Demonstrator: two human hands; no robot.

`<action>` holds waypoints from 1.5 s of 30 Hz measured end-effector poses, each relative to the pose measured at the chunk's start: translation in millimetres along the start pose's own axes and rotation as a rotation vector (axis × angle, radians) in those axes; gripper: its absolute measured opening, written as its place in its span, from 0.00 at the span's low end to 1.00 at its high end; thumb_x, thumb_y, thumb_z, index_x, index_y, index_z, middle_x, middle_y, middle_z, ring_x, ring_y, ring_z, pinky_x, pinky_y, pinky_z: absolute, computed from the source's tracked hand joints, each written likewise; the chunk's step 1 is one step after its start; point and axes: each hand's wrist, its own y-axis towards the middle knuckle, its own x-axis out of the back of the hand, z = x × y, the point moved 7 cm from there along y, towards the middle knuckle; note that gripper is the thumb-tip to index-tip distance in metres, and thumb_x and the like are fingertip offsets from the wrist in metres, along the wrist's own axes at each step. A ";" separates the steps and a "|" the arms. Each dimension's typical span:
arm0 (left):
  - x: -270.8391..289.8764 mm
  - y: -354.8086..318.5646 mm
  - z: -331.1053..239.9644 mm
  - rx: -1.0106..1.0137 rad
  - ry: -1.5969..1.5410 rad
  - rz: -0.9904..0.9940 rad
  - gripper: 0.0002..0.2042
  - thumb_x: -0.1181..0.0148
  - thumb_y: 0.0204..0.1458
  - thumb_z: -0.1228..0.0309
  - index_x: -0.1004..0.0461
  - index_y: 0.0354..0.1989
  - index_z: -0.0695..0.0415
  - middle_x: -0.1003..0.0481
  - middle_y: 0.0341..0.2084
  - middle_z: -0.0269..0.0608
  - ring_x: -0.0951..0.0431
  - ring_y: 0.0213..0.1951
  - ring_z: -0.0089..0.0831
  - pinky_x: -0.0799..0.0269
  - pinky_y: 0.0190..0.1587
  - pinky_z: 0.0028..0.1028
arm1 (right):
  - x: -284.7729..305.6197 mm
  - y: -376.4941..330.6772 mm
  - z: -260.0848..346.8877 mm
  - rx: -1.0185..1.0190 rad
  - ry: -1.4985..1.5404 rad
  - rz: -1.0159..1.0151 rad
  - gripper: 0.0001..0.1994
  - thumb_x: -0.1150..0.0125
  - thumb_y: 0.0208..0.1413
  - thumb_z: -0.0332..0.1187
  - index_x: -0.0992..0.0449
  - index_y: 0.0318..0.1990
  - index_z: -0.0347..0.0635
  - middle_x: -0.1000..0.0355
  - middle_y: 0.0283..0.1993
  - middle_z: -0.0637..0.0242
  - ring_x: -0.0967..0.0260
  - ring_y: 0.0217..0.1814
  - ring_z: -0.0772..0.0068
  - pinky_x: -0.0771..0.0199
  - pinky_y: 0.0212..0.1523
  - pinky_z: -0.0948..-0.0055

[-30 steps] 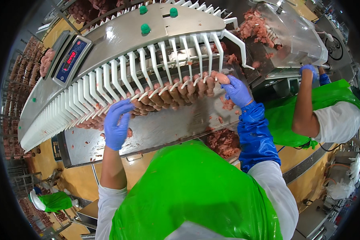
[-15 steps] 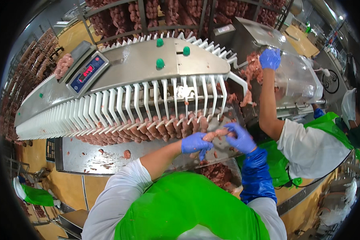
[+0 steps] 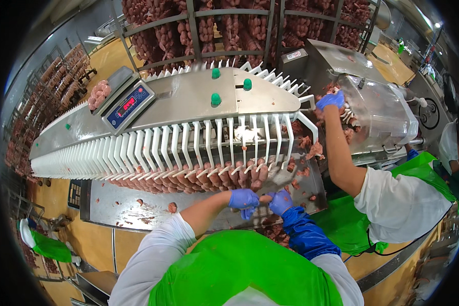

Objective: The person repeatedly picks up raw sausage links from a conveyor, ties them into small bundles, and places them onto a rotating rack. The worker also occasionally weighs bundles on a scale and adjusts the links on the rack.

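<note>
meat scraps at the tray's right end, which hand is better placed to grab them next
Probably the right hand: it is nearer the meat scraps on the tray, while the left hand lies farther left. Both are at a pinkish piece, so neither looks free.

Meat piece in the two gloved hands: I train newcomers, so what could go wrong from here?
The meat piece, held between the left hand and right hand, might tear or slip onto the metal tray. If dropped, it could pick up loose scraps there. The co-worker's hand, close to the clear cover, might get pinched if parts there move.
</note>
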 end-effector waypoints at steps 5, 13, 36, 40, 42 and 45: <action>-4.8 5.7 -2.5 -0.046 0.024 -0.132 0.16 0.55 0.59 0.63 0.27 0.28 0.63 0.20 0.24 0.45 0.18 0.25 0.33 0.27 0.24 0.30 | -18.1 5.6 -15.3 -0.031 -0.063 -0.083 0.10 0.43 0.54 0.44 0.20 0.35 0.54 0.21 0.34 0.61 0.24 0.36 0.51 0.28 0.36 0.53; 2.6 -12.3 -19.6 -0.137 -0.026 -0.199 0.08 0.50 0.51 0.71 0.26 0.27 0.62 0.23 0.23 0.44 0.19 0.27 0.35 0.25 0.29 0.30 | -38.3 27.0 -43.0 -0.248 -0.119 0.172 0.15 0.51 0.61 0.49 0.19 0.40 0.55 0.20 0.39 0.61 0.22 0.38 0.52 0.26 0.43 0.55; 5.0 11.6 -19.6 -0.186 0.642 -0.529 0.19 0.46 0.59 0.54 0.28 0.46 0.60 0.23 0.34 0.54 0.20 0.32 0.49 0.25 0.40 0.41 | 57.2 -0.8 28.8 0.171 0.466 -0.192 0.25 0.39 0.55 0.47 0.27 0.57 0.45 0.26 0.54 0.50 0.28 0.56 0.48 0.29 0.57 0.58; 0.8 11.0 -43.1 -0.023 0.495 -0.431 0.21 0.42 0.55 0.52 0.28 0.45 0.59 0.22 0.38 0.55 0.21 0.41 0.53 0.27 0.46 0.42 | 36.4 -4.9 30.8 0.005 0.271 0.106 0.12 0.45 0.60 0.42 0.26 0.36 0.42 0.27 0.32 0.51 0.29 0.35 0.40 0.30 0.36 0.47; 4.5 11.4 -35.6 -0.174 0.489 -0.488 0.21 0.41 0.54 0.52 0.27 0.43 0.59 0.22 0.36 0.55 0.21 0.42 0.53 0.27 0.47 0.42 | 43.4 -17.3 23.5 -0.040 0.344 0.017 0.12 0.46 0.60 0.41 0.25 0.36 0.42 0.27 0.32 0.51 0.28 0.35 0.42 0.29 0.35 0.49; 1.3 21.3 -14.8 -0.428 0.911 -0.563 0.20 0.42 0.55 0.54 0.27 0.40 0.61 0.21 0.35 0.54 0.19 0.37 0.47 0.25 0.44 0.40 | 69.6 -23.6 20.6 -0.074 0.264 -0.034 0.11 0.46 0.59 0.40 0.25 0.33 0.43 0.27 0.31 0.52 0.28 0.35 0.44 0.29 0.34 0.52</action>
